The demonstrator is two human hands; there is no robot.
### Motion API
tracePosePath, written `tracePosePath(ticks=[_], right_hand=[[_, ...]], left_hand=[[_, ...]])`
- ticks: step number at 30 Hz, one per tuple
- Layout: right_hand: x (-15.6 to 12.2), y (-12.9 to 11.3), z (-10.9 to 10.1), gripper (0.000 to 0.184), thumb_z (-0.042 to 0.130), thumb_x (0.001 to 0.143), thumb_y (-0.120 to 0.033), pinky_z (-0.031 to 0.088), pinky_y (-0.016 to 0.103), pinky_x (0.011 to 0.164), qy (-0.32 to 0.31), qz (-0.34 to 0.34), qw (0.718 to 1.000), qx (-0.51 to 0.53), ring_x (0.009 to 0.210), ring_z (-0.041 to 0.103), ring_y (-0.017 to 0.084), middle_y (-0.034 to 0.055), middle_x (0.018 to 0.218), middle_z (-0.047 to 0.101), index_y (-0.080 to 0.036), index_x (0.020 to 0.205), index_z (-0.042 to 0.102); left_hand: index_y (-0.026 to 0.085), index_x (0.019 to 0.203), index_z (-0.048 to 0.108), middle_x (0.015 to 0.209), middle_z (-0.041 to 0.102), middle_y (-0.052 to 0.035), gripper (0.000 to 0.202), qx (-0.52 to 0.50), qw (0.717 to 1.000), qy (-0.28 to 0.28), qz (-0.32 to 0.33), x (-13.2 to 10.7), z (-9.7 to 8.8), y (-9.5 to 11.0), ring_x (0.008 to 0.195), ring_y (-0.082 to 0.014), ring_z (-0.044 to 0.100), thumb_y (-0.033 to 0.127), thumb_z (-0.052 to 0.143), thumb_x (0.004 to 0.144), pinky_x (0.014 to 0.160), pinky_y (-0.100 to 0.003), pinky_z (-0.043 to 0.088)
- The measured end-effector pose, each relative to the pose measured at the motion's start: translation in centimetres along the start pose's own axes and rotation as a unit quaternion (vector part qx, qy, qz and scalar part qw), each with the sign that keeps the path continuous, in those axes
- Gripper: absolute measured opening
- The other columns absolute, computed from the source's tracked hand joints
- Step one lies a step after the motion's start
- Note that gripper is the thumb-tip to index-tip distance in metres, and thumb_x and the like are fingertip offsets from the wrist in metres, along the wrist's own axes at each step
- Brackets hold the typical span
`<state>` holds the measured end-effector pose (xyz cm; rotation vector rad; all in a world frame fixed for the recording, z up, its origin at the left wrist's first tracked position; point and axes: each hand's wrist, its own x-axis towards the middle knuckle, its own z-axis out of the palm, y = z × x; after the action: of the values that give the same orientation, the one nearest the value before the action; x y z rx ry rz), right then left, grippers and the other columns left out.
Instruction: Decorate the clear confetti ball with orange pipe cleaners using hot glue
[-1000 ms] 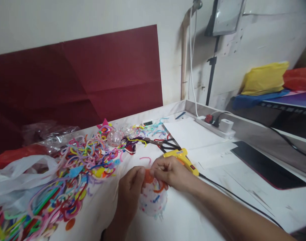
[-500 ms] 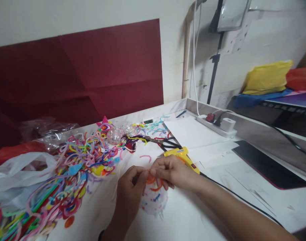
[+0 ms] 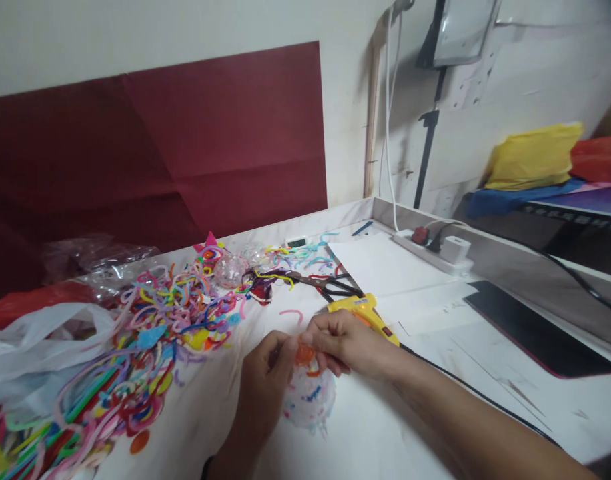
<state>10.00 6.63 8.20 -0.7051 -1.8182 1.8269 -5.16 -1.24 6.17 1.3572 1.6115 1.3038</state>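
Observation:
A clear ball with colourful specks (image 3: pixel 309 400) rests on the white tabletop, below my two hands. Above it, an orange round piece (image 3: pixel 304 352) is pinched between my left hand (image 3: pixel 269 367) and my right hand (image 3: pixel 338 343). Fingers of both hands are closed at its edges and cover part of it. An orange strip (image 3: pixel 313 373) lies on the ball's upper side, just under the round piece. Close behind my right hand is a yellow glue gun (image 3: pixel 358 308), its black cord running to the right.
Scissors (image 3: pixel 330 285) lie behind the glue gun. To the left spreads a heap of coloured pipe cleaners (image 3: pixel 175 313) beside a white plastic bag (image 3: pixel 40 347). At right are a dark phone-like slab (image 3: pixel 540 330), white paper (image 3: pixel 385 260) and a power strip (image 3: pixel 435 257).
My left hand has shifted slightly right. More of the orange round piece now shows between my fingers, standing more upright above the ball.

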Motion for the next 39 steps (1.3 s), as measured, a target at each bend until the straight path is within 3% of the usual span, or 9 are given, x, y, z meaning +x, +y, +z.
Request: tracePosePath(ticks=[7, 11, 15, 25, 35, 39], right_hand=[[0.08, 0.6, -0.37, 0.041, 0.07, 0.072, -0.053, 0.024, 0.018, 0.031, -0.025, 0.011, 0.999, 0.019, 0.031, 0.038, 0.005, -0.005, 0.044, 0.055, -0.018, 0.059, 0.053], [0.18, 0.53, -0.2, 0.044, 0.069, 0.07, -0.058, 0.027, 0.019, 0.034, -0.017, 0.007, 0.999, 0.041, 0.033, 0.039, 0.005, -0.0051, 0.045, 0.055, -0.017, 0.06, 0.055], [0.19, 0.43, -0.12, 0.041, 0.07, 0.072, -0.054, 0.025, 0.02, 0.036, -0.015, -0.003, 0.999, 0.04, 0.032, 0.037, 0.004, -0.0068, 0.041, 0.05, -0.016, 0.062, 0.058], [-0.04, 0.3, -0.26, 0.037, 0.072, 0.071, -0.046, 0.02, 0.019, 0.034, 0.004, -0.011, 1.0, 0.006, 0.033, 0.031, 0.004, -0.0087, 0.038, 0.043, -0.017, 0.057, 0.056], [-0.1, 0.24, -0.2, 0.032, 0.071, 0.073, -0.046, 0.032, 0.018, 0.035, -0.017, -0.013, 0.999, 0.023, 0.038, 0.044, 0.006, -0.0038, 0.052, 0.058, -0.015, 0.068, 0.061], [-0.16, 0.14, -0.32, 0.032, 0.071, 0.074, -0.045, 0.033, 0.018, 0.036, -0.016, -0.025, 0.999, 0.02, 0.037, 0.043, 0.005, -0.0039, 0.052, 0.058, -0.015, 0.07, 0.062]], left_hand=[[0.018, 0.068, 0.055, 0.045, 0.035, 0.0091, 0.04, -0.022, 0.998, -0.057, -0.025, -0.04, 0.01, 0.17, 0.039, -0.0064, 0.028, 0.056, 0.056, 0.08, 0.039, -0.017, 0.021], [0.018, 0.065, 0.053, 0.045, 0.037, 0.0086, 0.039, -0.022, 1.0, 0.011, -0.005, -0.22, 0.27, 0.09, 0.039, -0.0066, 0.032, 0.053, 0.057, 0.08, 0.039, -0.016, 0.023], [0.019, 0.065, 0.052, 0.044, 0.039, 0.0084, 0.039, -0.014, 0.998, 0.056, 0.009, -0.41, 0.61, 0.05, 0.039, -0.0069, 0.034, 0.053, 0.057, 0.082, 0.038, -0.016, 0.025], [0.018, 0.065, 0.051, 0.048, 0.037, 0.0082, 0.037, -0.014, 1.0, -0.021, 0.006, -0.24, 0.32, 0.04, 0.043, -0.0068, 0.032, 0.05, 0.054, 0.084, 0.041, -0.017, 0.023], [0.018, 0.066, 0.053, 0.047, 0.039, 0.0078, 0.034, 0.006, 0.998, 0.055, 0.038, -0.6, 0.4, -0.15, 0.043, -0.0074, 0.034, 0.046, 0.056, 0.084, 0.041, -0.018, 0.025], [0.018, 0.065, 0.052, 0.045, 0.039, 0.0081, 0.036, -0.022, 0.999, 0.037, 0.029, -0.61, 0.5, 0.01, 0.041, -0.0066, 0.034, 0.047, 0.055, 0.085, 0.04, -0.017, 0.026]])
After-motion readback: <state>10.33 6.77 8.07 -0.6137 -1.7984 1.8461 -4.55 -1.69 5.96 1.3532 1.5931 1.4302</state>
